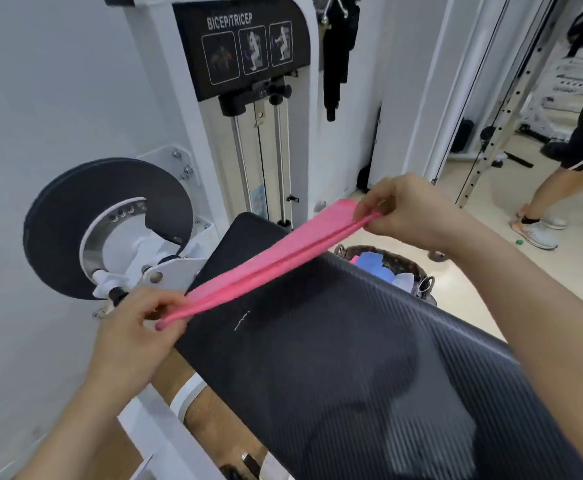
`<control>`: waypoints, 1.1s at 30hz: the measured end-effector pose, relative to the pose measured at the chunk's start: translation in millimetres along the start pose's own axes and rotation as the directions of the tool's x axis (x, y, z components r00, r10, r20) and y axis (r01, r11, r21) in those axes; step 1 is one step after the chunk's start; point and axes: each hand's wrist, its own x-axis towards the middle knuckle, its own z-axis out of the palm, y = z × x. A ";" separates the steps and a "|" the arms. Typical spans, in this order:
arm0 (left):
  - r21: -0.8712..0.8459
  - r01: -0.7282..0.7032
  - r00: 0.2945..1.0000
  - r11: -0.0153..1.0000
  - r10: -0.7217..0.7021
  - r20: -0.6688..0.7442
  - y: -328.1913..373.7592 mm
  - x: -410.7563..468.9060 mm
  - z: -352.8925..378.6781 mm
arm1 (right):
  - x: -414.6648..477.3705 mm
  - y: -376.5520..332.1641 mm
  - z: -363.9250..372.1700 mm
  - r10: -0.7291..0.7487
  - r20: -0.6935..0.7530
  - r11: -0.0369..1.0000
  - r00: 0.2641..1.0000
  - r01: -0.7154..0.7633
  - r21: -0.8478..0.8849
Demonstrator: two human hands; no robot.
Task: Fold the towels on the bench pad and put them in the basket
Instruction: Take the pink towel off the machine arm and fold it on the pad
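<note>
Left hand (134, 330), lower left of frame: fingers and thumb curled, pinching the near end of one pink towel (266, 261).
Right hand (411, 213), right of centre: fingertips closed in a pinch on the far end of the same towel.
Both hands are clenched on cloth and neither is free.

The towel is folded lengthwise into a narrow strip with two long edges lying side by side. It is pulled taut between the hands and runs on a diagonal from lower left to upper right. It sits over the upper left end of the bench pad (352, 358) — whether it touches the pad I cannot tell.

Count on the pad: one towel, the held one.
The pad is black and ribbed and fills the lower right of the frame.

One basket (411, 266), dark woven, stands on the floor just past the pad's far edge, right of centre. Inside it is blue cloth (373, 263), with a sliver of pink and a pale piece beside it — exact number unclear.

Upper centre: one weight machine (241, 46) marked BICEP/TRICEP.
Far right: one other person's legs (553, 188).
</note>
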 end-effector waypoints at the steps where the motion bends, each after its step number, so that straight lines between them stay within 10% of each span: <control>1: 0.022 -0.033 0.999 0.999 0.033 0.007 -3.0 -18.8 5.9 | -4.2 5.0 3.5 -0.010 0.016 1.000 1.000 0.010 -0.018; 8: 0.220 -0.136 0.928 0.966 0.046 0.370 -36.3 -151.9 98.4 | -50.5 62.8 53.3 -0.057 0.283 0.944 0.957 0.145 -0.298; 18: 0.241 -0.072 0.898 0.968 -0.042 0.438 -21.2 -204.9 149.7 | -73.9 72.2 47.7 -0.087 0.431 0.841 0.898 0.298 -0.452; 28: 0.203 -0.012 0.973 0.979 -0.035 0.229 -14.1 -194.5 154.2 | -26.8 51.6 107.6 -0.123 0.030 0.900 0.992 0.124 -0.417; 33: 0.321 -0.007 0.956 0.947 -0.087 0.278 3.2 -171.5 166.0 | -51.1 40.3 148.0 -0.477 0.035 0.775 0.878 0.439 -0.454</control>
